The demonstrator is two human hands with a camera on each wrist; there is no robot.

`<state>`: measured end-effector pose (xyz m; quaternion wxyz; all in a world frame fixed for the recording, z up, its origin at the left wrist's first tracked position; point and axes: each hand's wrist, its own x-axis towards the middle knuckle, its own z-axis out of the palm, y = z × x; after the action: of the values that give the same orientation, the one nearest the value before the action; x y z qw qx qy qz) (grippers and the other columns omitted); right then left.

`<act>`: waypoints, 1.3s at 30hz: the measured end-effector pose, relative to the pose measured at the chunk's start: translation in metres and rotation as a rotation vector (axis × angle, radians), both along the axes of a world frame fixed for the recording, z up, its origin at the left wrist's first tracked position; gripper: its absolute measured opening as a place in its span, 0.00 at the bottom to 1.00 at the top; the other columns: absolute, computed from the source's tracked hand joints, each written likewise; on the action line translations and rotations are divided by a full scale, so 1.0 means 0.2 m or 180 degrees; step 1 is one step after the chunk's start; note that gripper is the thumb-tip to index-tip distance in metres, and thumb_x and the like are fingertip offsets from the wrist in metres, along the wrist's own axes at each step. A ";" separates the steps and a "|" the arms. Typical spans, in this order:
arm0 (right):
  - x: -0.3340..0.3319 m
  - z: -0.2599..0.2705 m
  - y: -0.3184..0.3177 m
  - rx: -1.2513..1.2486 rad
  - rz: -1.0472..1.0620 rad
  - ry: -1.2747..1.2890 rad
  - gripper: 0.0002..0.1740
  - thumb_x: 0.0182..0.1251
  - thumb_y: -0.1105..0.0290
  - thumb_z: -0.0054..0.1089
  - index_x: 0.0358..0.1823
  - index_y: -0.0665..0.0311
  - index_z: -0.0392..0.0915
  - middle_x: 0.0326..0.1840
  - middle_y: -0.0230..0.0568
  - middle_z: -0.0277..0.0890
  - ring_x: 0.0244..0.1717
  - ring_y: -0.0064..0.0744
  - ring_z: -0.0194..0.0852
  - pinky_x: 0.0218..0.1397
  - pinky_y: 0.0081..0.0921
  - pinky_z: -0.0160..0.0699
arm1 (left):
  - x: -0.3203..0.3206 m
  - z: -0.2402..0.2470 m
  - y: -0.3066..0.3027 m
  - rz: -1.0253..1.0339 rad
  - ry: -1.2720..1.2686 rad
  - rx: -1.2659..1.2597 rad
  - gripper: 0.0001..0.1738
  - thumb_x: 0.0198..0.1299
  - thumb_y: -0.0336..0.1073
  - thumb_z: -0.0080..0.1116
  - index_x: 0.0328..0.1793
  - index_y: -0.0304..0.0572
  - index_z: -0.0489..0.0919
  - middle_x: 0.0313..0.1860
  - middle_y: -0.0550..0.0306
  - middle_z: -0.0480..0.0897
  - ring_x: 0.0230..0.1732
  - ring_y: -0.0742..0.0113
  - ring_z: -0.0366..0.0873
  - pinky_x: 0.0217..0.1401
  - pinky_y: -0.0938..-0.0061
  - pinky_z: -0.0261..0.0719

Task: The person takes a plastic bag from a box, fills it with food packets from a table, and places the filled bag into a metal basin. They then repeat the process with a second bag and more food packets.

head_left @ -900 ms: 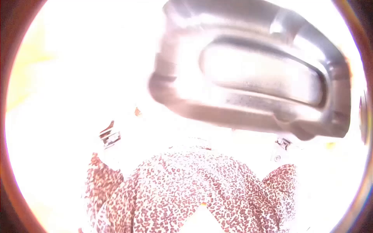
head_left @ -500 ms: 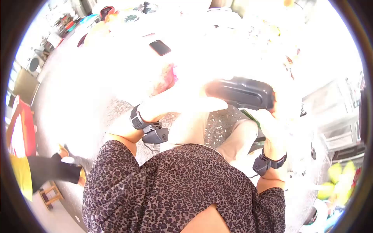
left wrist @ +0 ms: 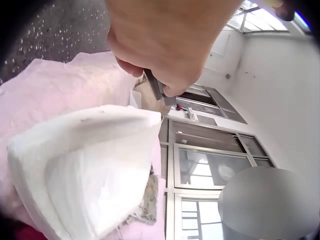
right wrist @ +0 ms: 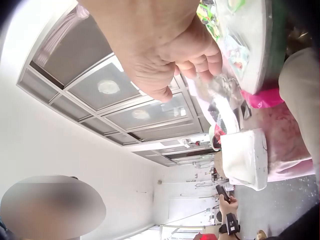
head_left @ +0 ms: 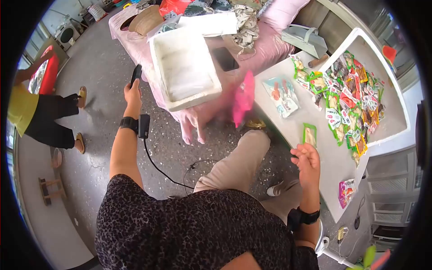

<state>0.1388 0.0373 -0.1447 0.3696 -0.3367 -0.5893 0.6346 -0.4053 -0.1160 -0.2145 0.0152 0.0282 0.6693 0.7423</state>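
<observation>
I have my left grip (head_left: 132,93) clamped round a dark device's (head_left: 136,74) end, apparently to clear the nearby foam box (head_left: 160,85); my right grip (head_left: 307,161), empty, fingers loose, hovers by a green packet (head_left: 309,134) on the counter (head_left: 288,126).

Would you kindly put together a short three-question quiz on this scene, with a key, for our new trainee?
1. Which grip holds the dark object?
2. True or false: the white box on the pink cloth is heaped with packets.
3. Fill in: the green-edged packet just beyond the fingertips of the right grip in the head view lies on the ____.

Key:
1. The left grip.
2. False; its inside shows bare.
3. Table.
</observation>
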 end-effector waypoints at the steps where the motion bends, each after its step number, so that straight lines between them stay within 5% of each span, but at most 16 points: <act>1: 0.01 -0.02 0.01 -0.0070 0.0003 -0.0085 0.18 0.58 0.76 0.40 0.52 0.65 0.58 0.48 0.42 0.64 0.45 0.32 0.67 0.42 0.24 0.69 | -0.06 -0.07 -0.03 0.0053 -0.0289 -0.0097 0.28 0.44 0.43 0.60 0.46 0.31 0.66 0.19 0.61 0.68 0.13 0.78 0.63 0.10 0.84 0.56; 5: 0.48 -0.08 0.06 -0.0306 -0.0220 -0.0204 0.17 0.58 0.76 0.42 0.50 0.66 0.60 0.47 0.41 0.65 0.44 0.30 0.67 0.41 0.22 0.69 | 0.27 -0.16 0.12 0.0350 -0.0673 -0.0351 0.26 0.42 0.44 0.62 0.42 0.33 0.68 0.23 0.60 0.68 0.15 0.76 0.65 0.10 0.85 0.60; 9: 0.68 -0.07 0.06 -0.0522 -0.0479 -0.0347 0.16 0.58 0.76 0.43 0.50 0.66 0.61 0.45 0.39 0.65 0.43 0.27 0.67 0.41 0.19 0.69 | 0.18 0.06 0.32 0.0351 -0.0183 -0.0130 0.27 0.41 0.46 0.62 0.42 0.35 0.69 0.30 0.60 0.70 0.21 0.77 0.68 0.15 0.90 0.66; 10: 0.70 -0.08 0.07 -0.0527 -0.0525 -0.0402 0.16 0.58 0.76 0.42 0.50 0.66 0.61 0.45 0.39 0.65 0.43 0.27 0.67 0.41 0.19 0.69 | 0.07 0.12 0.37 -0.0099 0.0016 0.0030 0.35 0.41 0.44 0.61 0.52 0.30 0.63 0.26 0.58 0.71 0.19 0.77 0.67 0.16 0.84 0.65; 11: 0.72 -0.09 0.07 -0.0535 -0.0577 -0.0454 0.16 0.58 0.75 0.42 0.50 0.66 0.61 0.44 0.39 0.65 0.43 0.27 0.67 0.40 0.19 0.69 | 0.05 0.21 0.43 -0.0210 0.0096 -0.0120 0.41 0.41 0.47 0.61 0.58 0.32 0.56 0.35 0.54 0.69 0.28 0.73 0.68 0.27 0.78 0.70; 12: 0.74 -0.10 0.08 -0.0547 -0.0631 -0.0504 0.16 0.58 0.75 0.42 0.50 0.66 0.60 0.44 0.39 0.65 0.43 0.27 0.67 0.40 0.19 0.69 | -0.04 0.26 0.49 -0.0340 -0.0023 -0.0181 0.48 0.42 0.52 0.59 0.64 0.38 0.46 0.51 0.47 0.62 0.47 0.61 0.66 0.48 0.65 0.66; 14: 0.75 -0.12 0.10 -0.0565 -0.0708 -0.0662 0.14 0.60 0.73 0.41 0.49 0.63 0.61 0.45 0.36 0.66 0.43 0.27 0.68 0.40 0.22 0.69 | -0.14 0.28 0.57 -0.0590 -0.0236 0.0223 0.49 0.45 0.57 0.52 0.66 0.44 0.40 0.63 0.47 0.49 0.63 0.53 0.47 0.61 0.56 0.47; 17: 0.79 -0.13 0.10 -0.0715 -0.0889 -0.0797 0.15 0.60 0.73 0.41 0.49 0.65 0.61 0.44 0.37 0.66 0.42 0.27 0.68 0.40 0.22 0.69 | -0.16 0.10 0.55 -0.1163 -0.0528 0.0188 0.46 0.48 0.60 0.46 0.66 0.46 0.40 0.67 0.49 0.40 0.66 0.49 0.38 0.63 0.53 0.37; 30: 0.81 -0.13 0.27 -0.0558 -0.0803 -0.0946 0.14 0.58 0.68 0.47 0.45 0.65 0.65 0.39 0.35 0.70 0.40 0.24 0.69 0.40 0.19 0.69 | 0.23 -0.08 0.44 -0.1792 -0.1079 -0.0041 0.43 0.54 0.59 0.38 0.65 0.40 0.38 0.64 0.44 0.48 0.64 0.52 0.47 0.64 0.63 0.43; 35: 0.90 -0.28 0.41 0.0083 -0.1218 -0.1354 0.12 0.54 0.67 0.51 0.38 0.66 0.70 0.32 0.35 0.71 0.39 0.21 0.70 0.37 0.17 0.67 | 0.35 0.16 0.43 -0.1255 -0.0137 -0.0399 0.34 0.53 0.51 0.45 0.60 0.35 0.54 0.55 0.47 0.62 0.56 0.58 0.60 0.56 0.65 0.57; 39: 1.00 -0.44 0.49 0.1341 -0.2186 -0.1825 0.15 0.53 0.66 0.51 0.39 0.68 0.69 0.33 0.43 0.72 0.38 0.33 0.70 0.40 0.23 0.67 | 0.58 0.36 0.42 -0.1396 0.0887 -0.0462 0.31 0.53 0.46 0.47 0.57 0.32 0.59 0.52 0.49 0.65 0.51 0.63 0.64 0.53 0.70 0.60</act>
<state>0.3394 0.1343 -0.2320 0.4405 -0.5904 -0.6378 0.2250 -0.2884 -0.0321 -0.1419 0.0854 0.2732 0.6942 0.6604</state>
